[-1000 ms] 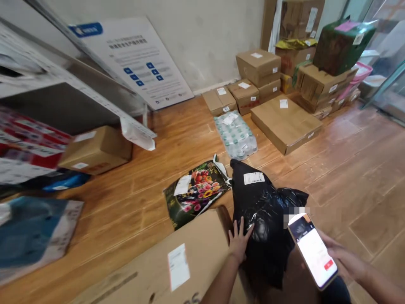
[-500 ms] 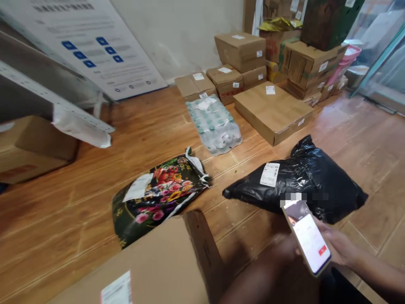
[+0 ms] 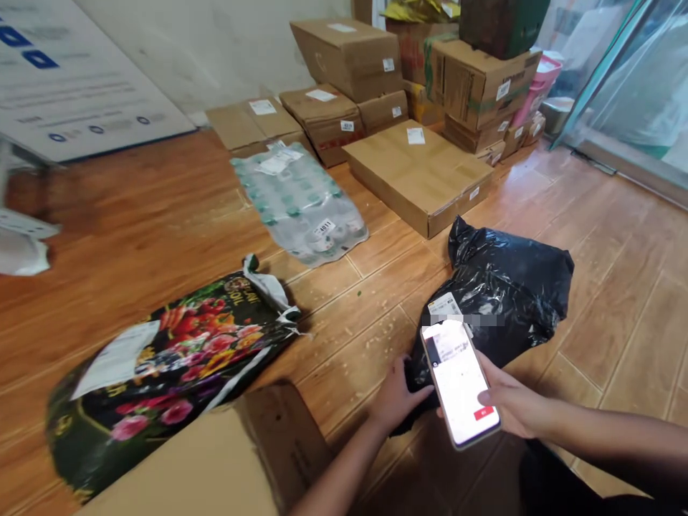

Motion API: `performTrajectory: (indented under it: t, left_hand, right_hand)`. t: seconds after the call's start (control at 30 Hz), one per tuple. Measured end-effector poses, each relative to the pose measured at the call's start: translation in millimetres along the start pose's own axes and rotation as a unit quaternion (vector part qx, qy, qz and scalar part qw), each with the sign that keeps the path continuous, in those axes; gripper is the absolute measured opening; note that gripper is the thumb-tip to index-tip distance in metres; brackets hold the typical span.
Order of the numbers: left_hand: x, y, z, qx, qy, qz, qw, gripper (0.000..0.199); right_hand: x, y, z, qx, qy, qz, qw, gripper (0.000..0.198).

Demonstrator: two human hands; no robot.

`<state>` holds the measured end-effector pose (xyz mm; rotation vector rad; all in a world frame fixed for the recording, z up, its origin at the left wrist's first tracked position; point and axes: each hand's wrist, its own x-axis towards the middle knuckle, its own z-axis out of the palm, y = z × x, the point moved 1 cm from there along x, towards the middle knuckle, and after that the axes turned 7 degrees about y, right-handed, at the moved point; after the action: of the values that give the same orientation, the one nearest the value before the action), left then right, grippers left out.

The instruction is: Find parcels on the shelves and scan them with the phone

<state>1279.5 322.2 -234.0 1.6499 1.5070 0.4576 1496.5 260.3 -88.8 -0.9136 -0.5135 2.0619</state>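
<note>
My right hand: my right hand (image 3: 510, 405) holds a phone (image 3: 459, 382). My fingers wrap around its side and my thumb rests on the bright screen.

Phone: it is tilted up over the near end of the black bag (image 3: 499, 301). The screen is white with a small red button low down.

My left hand: my left hand (image 3: 395, 398) lies on the near edge of the black bag. The fingers curl on the plastic, but I cannot tell if they pinch it or just press it.

Black bag: it lies on the wood floor (image 3: 607, 287), in front of me and a bit to the right. It is shiny and crumpled. A white label (image 3: 445, 305) sits on top, just past the phone.

Big box: a brown box (image 3: 215, 466) is close to me on the left, at the bottom of the view.

Flower bag: a flat bag with flowers (image 3: 166, 365) lies on the floor, touching the big box on its far side.

Bottles: a pack of bottles (image 3: 298, 201) in clear wrap lies farther off.

Flat box: a wide flat box (image 3: 419, 175) lies just past the black bag.

Stack: more boxes (image 3: 376, 72) are piled by the wall.
</note>
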Motion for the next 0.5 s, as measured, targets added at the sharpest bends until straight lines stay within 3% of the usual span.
performTrajectory:
  t: [0.5]
  left_hand:
    - [-10.9, -22.3, 4.9, 0.011, 0.074, 0.096, 0.993, 0.067]
  right_hand:
    - [4.7, -9.6, 16.0, -0.018, -0.007, -0.007, 1.000, 0.070]
